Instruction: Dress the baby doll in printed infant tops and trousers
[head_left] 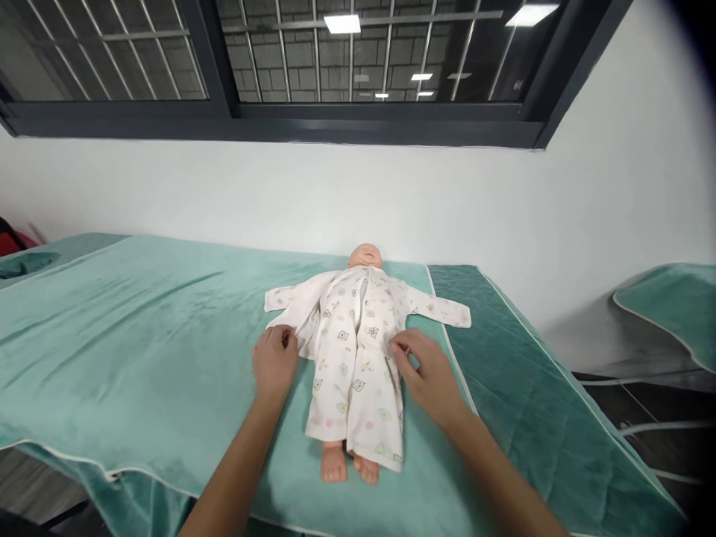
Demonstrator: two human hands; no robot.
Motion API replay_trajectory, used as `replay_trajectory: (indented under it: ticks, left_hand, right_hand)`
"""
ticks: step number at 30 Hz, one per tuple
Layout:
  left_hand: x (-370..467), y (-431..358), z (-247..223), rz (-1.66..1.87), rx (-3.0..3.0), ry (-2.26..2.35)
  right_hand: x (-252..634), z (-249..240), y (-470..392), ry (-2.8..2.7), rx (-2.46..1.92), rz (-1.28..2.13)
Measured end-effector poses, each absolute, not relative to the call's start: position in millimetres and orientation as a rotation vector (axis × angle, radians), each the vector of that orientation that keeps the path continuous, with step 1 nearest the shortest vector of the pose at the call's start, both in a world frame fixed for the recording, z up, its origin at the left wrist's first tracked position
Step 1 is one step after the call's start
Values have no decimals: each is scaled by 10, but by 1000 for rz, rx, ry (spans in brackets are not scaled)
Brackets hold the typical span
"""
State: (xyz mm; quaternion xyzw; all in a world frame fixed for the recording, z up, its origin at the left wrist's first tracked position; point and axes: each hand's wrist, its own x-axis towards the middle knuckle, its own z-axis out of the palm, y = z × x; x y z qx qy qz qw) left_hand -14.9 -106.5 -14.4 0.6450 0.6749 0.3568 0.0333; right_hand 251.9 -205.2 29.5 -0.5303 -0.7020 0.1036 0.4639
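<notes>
A baby doll (366, 256) lies on its back, head toward the wall and bare feet (334, 464) toward me. It wears a white baby shirt (341, 313) with small animal prints, its sleeves spread to both sides, and matching loose trousers (363, 403). The left front of the shirt is folded outward, showing its plain inner side. My left hand (275, 359) is closed, fingers pinching the edge of that flap. At the doll's waist on the right, my right hand (422, 364) has thumb and forefinger closed on the shirt cloth.
Under the doll, a light green cloth (168, 335) covers the bed. A darker green quilted cover (520, 388) extends along the right. Behind stands a white wall (251, 194) below a dark-framed window (369, 123). Another green cover (676, 306) is at the far right.
</notes>
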Motion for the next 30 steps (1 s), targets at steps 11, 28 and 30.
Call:
replay_trajectory:
  ticks: [11,28,30]
  left_hand:
    - [-464,-525,-73,728,2082,2326]
    - [627,-1224,838,721,2556,897]
    - [608,-1115,854,754,2436,972]
  right_hand:
    - [2523,689,-574,-1328,-1531,366]
    - [2477,468,-349,-1211,-1441,601]
    - [2480,476,-355,-1213,-1440,599]
